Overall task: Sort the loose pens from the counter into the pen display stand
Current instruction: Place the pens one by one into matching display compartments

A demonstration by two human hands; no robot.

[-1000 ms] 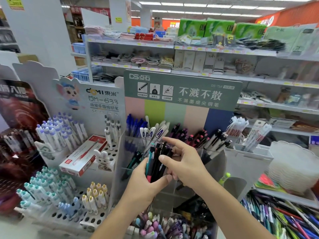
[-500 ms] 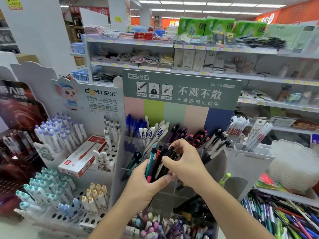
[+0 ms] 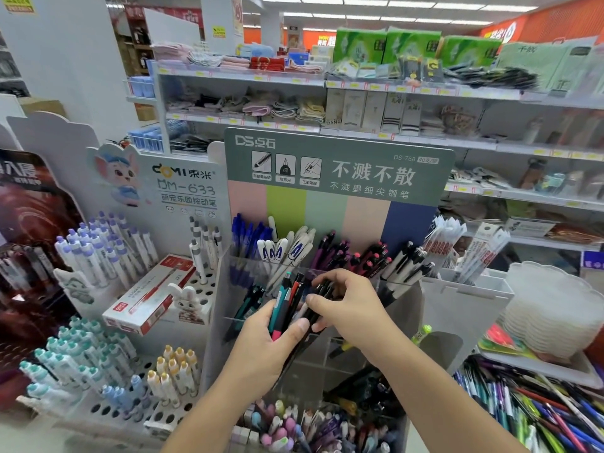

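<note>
Bunched pens (image 3: 287, 305) (mostly black), before clear stand (image 3: 405, 308)

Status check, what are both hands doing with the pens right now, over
Left hand gripping a bundle of pens. Right hand pinching a black pen in that bundle. Clear display stand directly behind, nothing in the way.

White shelves (image 3: 376, 88) stocked with folded cloths and green packs are lit by ceiling strip lights (image 3: 369, 2), with an orange wall (image 3: 568, 22) behind.
</note>
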